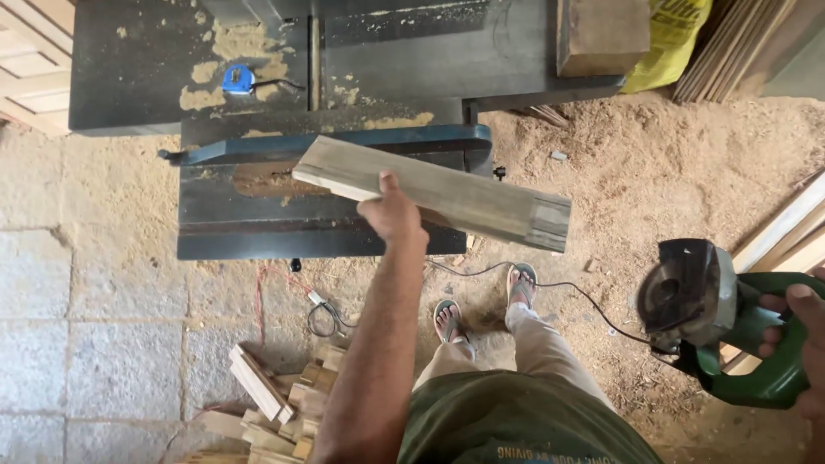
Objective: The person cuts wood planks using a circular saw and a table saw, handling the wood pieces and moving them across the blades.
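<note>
Down low, the right hand (pixel 803 344) is wrapped tight around the green handle of an angle grinder (pixel 713 322), held off to the side above the sawdust floor (pixel 653 172). Further out, the left hand (pixel 393 210) grips a long grey wooden board (pixel 447 193) with closed fingers, holding it above the dark machine table (pixel 258 215). Beyond, a blue tape measure (pixel 238 79) lies in sawdust.
</note>
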